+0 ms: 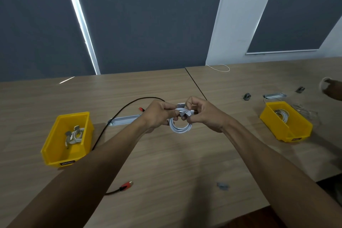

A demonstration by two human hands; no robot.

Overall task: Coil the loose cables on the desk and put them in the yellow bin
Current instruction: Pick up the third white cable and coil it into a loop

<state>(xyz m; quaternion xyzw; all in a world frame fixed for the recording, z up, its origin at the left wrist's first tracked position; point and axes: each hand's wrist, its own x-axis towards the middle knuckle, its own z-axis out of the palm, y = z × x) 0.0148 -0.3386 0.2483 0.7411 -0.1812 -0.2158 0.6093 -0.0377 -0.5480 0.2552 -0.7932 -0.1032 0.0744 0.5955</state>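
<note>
I hold the white cable coil [180,123] up over the middle of the desk [166,163], well above the wood. My left hand [159,114] pinches the top of the loops, and my right hand [203,114] pinches the same bundle from the other side, working a small grey clip [183,113] or tie around it; I cannot tell exactly what that piece is.

As I judge it, the main risk is the loops springing open if either pinch slackens before the tie is closed, since the lower part of the coil hangs free. The cable's plug end sits right at my fingertips and could slip out and unwind a turn.

The yellow bin [55,142] stands to my left, with tied white cables [75,136] already in it. Carrying the coil there crosses the black cable [118,112], which lies loose on the desk beside the bin and runs under my left forearm to its red plug [126,185]; I could drag or snag it.

A second yellow bin [296,131] to my right could be mistaken for mine; another person's hand [331,88] works near it.

The near bin's black label reads something like "MATALL", though the letters are small. The far bin's label is unreadable.
</note>
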